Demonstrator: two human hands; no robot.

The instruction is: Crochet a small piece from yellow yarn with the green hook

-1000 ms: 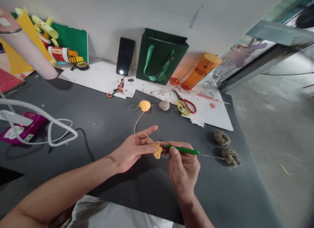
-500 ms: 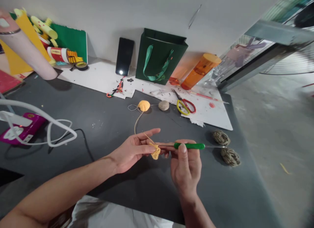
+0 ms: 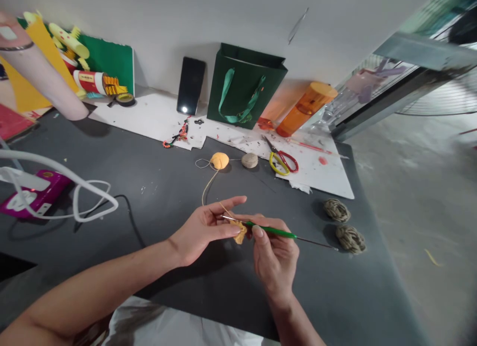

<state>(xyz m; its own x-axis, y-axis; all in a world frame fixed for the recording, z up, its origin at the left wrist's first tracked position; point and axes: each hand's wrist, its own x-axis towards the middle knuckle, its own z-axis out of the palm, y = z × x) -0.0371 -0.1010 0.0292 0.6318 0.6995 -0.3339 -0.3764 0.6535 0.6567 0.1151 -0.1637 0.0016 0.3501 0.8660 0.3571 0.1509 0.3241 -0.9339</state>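
Observation:
Between the thumb and fingers of my left hand (image 3: pixel 203 230) is a small yellow crochet piece (image 3: pixel 239 233), its index finger stretched out with yarn running over it. My right hand (image 3: pixel 275 254) grips the green handle of a crochet hook (image 3: pixel 278 231), whose metal tip reaches past the top of the piece toward my left fingers. Whether the tip sits inside a stitch I cannot tell. A thin strand leads from my left hand up to a yellow yarn ball (image 3: pixel 219 160), beside a small beige yarn ball (image 3: pixel 249 160).
Scissors (image 3: pixel 283 162) lie on a white board (image 3: pixel 324 174) behind the yarn. Two olive yarn bundles (image 3: pixel 350 238) rest at right. A dark green bag (image 3: pixel 246 87), a phone (image 3: pixel 191 86) and an orange bottle (image 3: pixel 305 110) stand along the wall. White cables (image 3: pixel 93 184) loop at left.
My right hand has moved slightly left, and the hook now tilts down to the right, its tip further left over the crochet piece. My left hand keeps its hold.

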